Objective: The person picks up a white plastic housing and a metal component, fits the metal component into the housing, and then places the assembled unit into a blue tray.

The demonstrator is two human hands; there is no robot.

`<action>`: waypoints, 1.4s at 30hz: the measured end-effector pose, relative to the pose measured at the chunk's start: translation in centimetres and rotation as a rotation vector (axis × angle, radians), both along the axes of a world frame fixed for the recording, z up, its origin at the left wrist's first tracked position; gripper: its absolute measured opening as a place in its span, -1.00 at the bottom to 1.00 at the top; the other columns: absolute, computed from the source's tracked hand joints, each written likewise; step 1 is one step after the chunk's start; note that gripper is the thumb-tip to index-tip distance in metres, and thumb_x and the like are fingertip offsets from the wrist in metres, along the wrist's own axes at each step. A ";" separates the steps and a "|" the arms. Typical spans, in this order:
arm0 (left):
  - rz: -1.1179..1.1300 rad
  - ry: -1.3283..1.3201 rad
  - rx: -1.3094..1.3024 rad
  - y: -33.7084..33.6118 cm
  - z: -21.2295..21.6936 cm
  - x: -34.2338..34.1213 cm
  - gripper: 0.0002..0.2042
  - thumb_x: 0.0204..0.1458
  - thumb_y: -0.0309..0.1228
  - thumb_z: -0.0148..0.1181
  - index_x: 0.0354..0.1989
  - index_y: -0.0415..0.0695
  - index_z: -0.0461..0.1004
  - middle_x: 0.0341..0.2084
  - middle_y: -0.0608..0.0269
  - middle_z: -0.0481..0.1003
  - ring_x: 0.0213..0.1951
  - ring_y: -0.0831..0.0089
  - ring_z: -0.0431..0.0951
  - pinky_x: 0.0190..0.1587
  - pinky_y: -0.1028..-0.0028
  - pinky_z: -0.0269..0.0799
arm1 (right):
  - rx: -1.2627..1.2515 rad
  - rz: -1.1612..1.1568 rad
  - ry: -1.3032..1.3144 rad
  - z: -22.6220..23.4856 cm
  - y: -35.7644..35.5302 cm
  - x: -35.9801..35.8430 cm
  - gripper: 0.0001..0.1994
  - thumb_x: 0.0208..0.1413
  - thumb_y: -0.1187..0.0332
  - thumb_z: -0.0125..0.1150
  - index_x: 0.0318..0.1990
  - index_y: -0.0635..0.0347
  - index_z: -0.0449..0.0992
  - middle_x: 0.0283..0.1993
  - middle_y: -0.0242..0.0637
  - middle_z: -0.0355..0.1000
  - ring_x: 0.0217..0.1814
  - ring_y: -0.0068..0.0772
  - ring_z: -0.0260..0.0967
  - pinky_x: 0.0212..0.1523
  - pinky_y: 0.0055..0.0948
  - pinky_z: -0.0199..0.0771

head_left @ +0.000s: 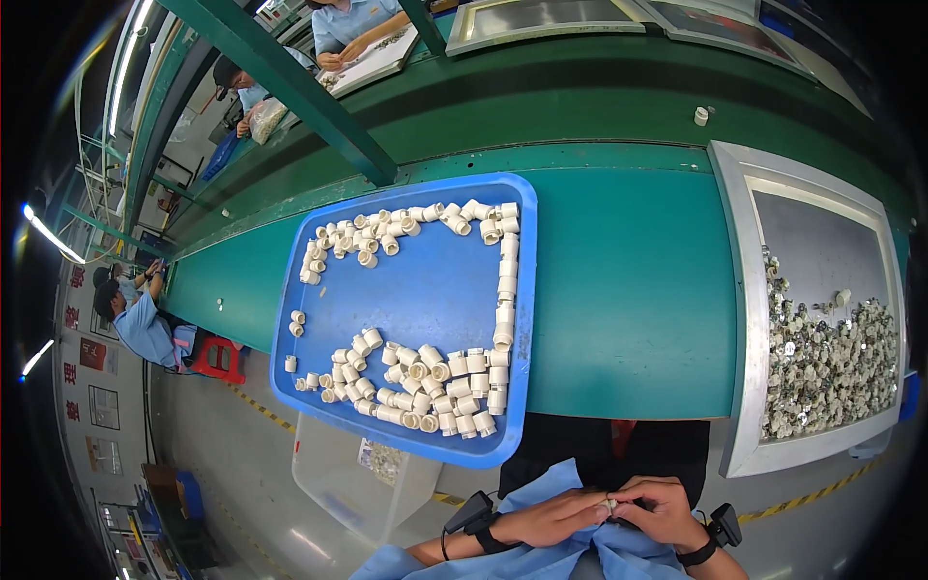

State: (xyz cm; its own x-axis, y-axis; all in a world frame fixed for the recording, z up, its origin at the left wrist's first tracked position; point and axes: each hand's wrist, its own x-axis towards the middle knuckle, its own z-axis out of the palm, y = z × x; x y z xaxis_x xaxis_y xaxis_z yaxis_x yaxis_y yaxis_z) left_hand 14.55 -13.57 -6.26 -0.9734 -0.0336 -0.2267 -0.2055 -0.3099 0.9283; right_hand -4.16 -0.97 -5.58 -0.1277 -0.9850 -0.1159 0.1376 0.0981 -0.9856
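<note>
Low in front of my body, close to my lap, my left hand (553, 520) and my right hand (663, 509) meet at the fingertips. Between them they pinch a small white part (607, 505), mostly covered by the fingers, so its exact kind cannot be made out. Beyond the hands, on the green bench, lies a blue tray (530, 319) with many short cream-white plastic cylinders (418, 370) along its sides and in its near half. To the right is a metal-framed tray (748, 319) with a heap of small white and metallic parts (829, 372).
A single white cylinder (701, 116) stands on the bench's far ledge. A translucent bin (333, 483) is below the bench edge, left of my hands. A green post (290, 87) rises beyond the blue tray. Co-workers (353, 29) sit across the bench and at far left, near a red stool (220, 360).
</note>
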 end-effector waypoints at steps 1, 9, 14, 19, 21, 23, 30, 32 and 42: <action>0.020 -0.008 -0.010 0.1 0.2 0.0 -0.69 0.43 -0.24 -0.22 -0.08 -0.27 0.33 -0.39 0.13 0.32 -0.32 0.26 0.33 -0.19 0.33 0.25 | -0.010 -0.004 -0.008 -0.1 0.0 0.1 -0.81 0.06 0.57 0.40 -0.15 0.37 0.64 -0.27 -0.15 0.60 -0.28 -0.41 0.57 -0.24 -0.55 0.51; 0.179 0.057 -0.388 -0.3 0.9 -1.5 -0.79 0.34 -0.37 -0.11 -0.07 -0.26 0.38 -0.37 0.04 0.40 -0.31 0.03 0.39 -0.18 0.19 0.26 | 0.012 -0.189 0.278 1.7 -0.7 0.7 -0.79 0.07 0.59 0.37 -0.11 0.37 0.64 -0.27 -0.13 0.59 -0.30 -0.36 0.57 -0.29 -0.54 0.52; 0.335 0.033 -0.614 -0.8 1.9 -2.5 -0.85 0.27 -0.45 -0.07 -0.15 -0.27 0.37 -0.37 -0.01 0.40 -0.32 -0.04 0.39 -0.23 0.17 0.21 | -0.138 -0.242 0.281 1.1 -1.7 1.4 -0.79 0.09 0.60 0.33 -0.09 0.38 0.63 -0.23 -0.10 0.59 -0.27 -0.32 0.57 -0.27 -0.47 0.54; 0.149 0.014 -0.556 -0.2 2.1 -2.6 -0.85 0.25 -0.45 -0.07 -0.18 -0.29 0.38 -0.38 0.01 0.39 -0.31 -0.01 0.38 -0.22 0.17 0.21 | -0.098 -0.232 0.193 1.2 0.2 0.1 -0.82 0.15 0.57 0.29 -0.09 0.39 0.61 -0.22 -0.14 0.57 -0.29 -0.30 0.55 -0.28 -0.48 0.53; 0.115 0.078 -0.524 0.2 2.0 -2.7 -0.84 0.24 -0.45 -0.06 -0.20 -0.29 0.39 -0.39 0.02 0.39 -0.31 0.00 0.36 -0.21 0.16 0.20 | -0.116 -0.200 0.141 1.0 0.9 -0.1 -0.82 0.15 0.56 0.29 -0.10 0.40 0.61 -0.21 -0.14 0.56 -0.28 -0.31 0.54 -0.27 -0.48 0.52; 0.114 0.082 -0.549 0.3 2.1 -2.7 -0.85 0.24 -0.44 -0.05 -0.21 -0.29 0.39 -0.39 0.02 0.39 -0.31 0.01 0.36 -0.21 0.17 0.20 | -0.128 -0.186 0.111 0.9 1.3 -0.1 -0.82 0.15 0.56 0.29 -0.10 0.40 0.60 -0.21 -0.14 0.56 -0.27 -0.31 0.54 -0.27 -0.48 0.52; 0.165 0.052 -0.820 1.5 2.7 -3.6 -0.86 0.20 -0.43 -0.01 -0.26 -0.28 0.38 -0.37 -0.03 0.37 -0.32 0.03 0.35 -0.19 0.19 0.16 | -0.162 -0.396 0.244 1.0 1.6 1.2 -0.83 0.15 0.56 0.28 -0.10 0.37 0.60 -0.22 -0.15 0.56 -0.26 -0.32 0.53 -0.25 -0.48 0.51; 0.215 0.062 -0.894 1.7 2.8 -4.0 -0.86 0.19 -0.43 0.00 -0.24 -0.27 0.39 -0.36 -0.06 0.37 -0.31 0.03 0.35 -0.19 0.19 0.15 | -0.134 -0.407 0.222 1.3 1.6 1.1 -0.83 0.15 0.58 0.28 -0.11 0.38 0.60 -0.23 -0.14 0.56 -0.28 -0.32 0.53 -0.27 -0.48 0.51; 0.271 0.005 -0.981 2.8 2.6 -4.0 -0.77 0.25 -0.35 -0.12 -0.27 -0.30 0.36 -0.35 -0.09 0.36 -0.31 -0.03 0.32 -0.16 0.12 0.17 | -0.060 -0.308 0.105 1.1 2.0 -0.2 -0.84 0.19 0.51 0.27 -0.09 0.32 0.54 -0.23 -0.20 0.50 -0.33 -0.33 0.45 -0.33 -0.46 0.44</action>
State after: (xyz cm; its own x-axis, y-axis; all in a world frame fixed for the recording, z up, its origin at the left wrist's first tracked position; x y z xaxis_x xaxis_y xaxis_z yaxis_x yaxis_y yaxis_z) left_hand 10.58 -10.73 -3.66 -0.9062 -0.4221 0.0234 -0.2368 0.5528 0.7990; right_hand -4.34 1.07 -4.45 -0.4288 -0.9029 -0.0292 0.0493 0.0089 -0.9987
